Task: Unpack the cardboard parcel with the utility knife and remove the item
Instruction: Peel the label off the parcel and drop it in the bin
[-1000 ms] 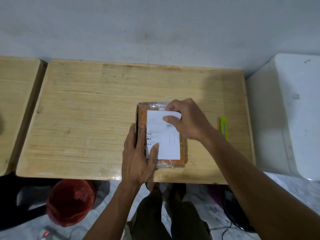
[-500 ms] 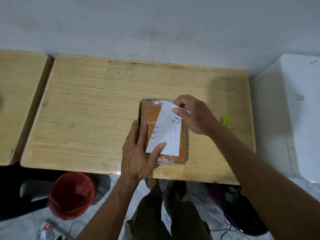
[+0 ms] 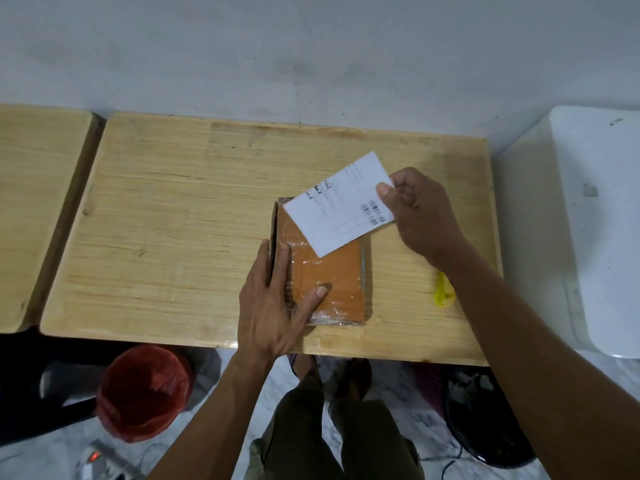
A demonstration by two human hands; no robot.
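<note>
The left hand [image 3: 277, 299] lies flat and spread on the parcel [image 3: 325, 278], fingers along its left edge and the thumb pressed on the taped brown top. The parcel rests on the wooden table [image 3: 180, 220], near its front edge, wrapped in clear tape. The right hand [image 3: 420, 211] is lifted above and to the right of the parcel, thumb and fingers pinched together on the right edge of a white label [image 3: 341, 206]. The label is tilted, with a barcode close to the thumb, and its lower left part overlaps the far end of the parcel. Under the right forearm, to the right of the parcel, the yellow knife [image 3: 443, 294] lies on the table, partly hidden. Below the left hand, on the floor, stands a red bin [image 3: 143, 393].
</note>
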